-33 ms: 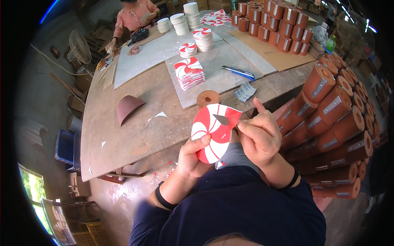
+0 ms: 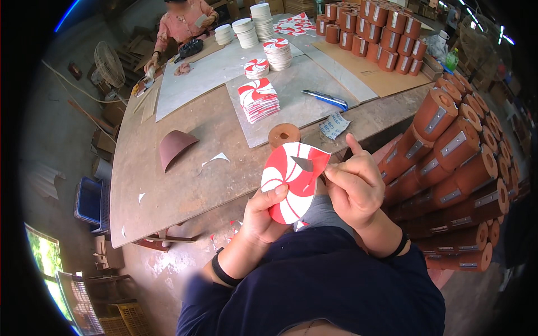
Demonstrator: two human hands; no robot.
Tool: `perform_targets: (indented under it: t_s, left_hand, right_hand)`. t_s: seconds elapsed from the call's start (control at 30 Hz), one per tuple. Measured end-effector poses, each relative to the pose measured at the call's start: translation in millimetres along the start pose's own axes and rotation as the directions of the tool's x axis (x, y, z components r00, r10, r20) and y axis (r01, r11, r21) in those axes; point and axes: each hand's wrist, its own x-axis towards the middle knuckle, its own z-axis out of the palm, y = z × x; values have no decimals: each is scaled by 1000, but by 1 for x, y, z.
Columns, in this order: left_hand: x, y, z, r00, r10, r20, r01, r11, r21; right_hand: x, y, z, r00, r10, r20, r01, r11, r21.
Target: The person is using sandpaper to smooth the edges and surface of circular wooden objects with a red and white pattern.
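A round piece printed with a red and white swirl (image 2: 292,208) is held up over my lap at the table's near edge. My left hand (image 2: 263,215) is closed on its lower left side, thumb on the printed face. At its upper right, my right hand (image 2: 356,187) pinches a red pointed corner between thumb and forefinger, with the other fingers curled or raised. A dark grey pointed shape (image 2: 302,163) lies across the print near that corner; I cannot tell whether it is a blade or a fold. Just beyond stands a brown cylinder (image 2: 280,133) with a hole in its top.
On the table (image 2: 185,196) are a stack of swirl-printed squares (image 2: 260,106), a blue utility knife (image 2: 326,99), a sandpaper scrap (image 2: 335,126) and a curved brown piece (image 2: 176,149). Brown cylinders (image 2: 434,115) are piled at my right. A co-worker (image 2: 185,28) sits across the table.
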Motion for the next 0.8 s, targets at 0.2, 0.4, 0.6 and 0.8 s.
perform_targets:
  t_s: [0.2, 0.4, 0.6, 0.8]
  left_hand:
    - [1, -2, -1, 1000, 21, -14, -21, 1000, -11]
    - [1, -2, -6, 1000, 25, 10, -25, 999, 46]
    - [1, -1, -7, 1000, 8, 28, -10, 998, 69]
    - [0, -1, -8, 1000, 0, 31, -3, 996, 93]
  right_hand:
    - [-2, 3, -1, 999, 7, -40, -6, 1000, 28]
    - [-1, -1, -4, 999, 40, -1, -40, 995, 89]
    - [-2, 0, -5, 999, 52, -10, -50, 991, 121]
    - [-4, -1, -4, 999, 45, -21, -42, 995, 95]
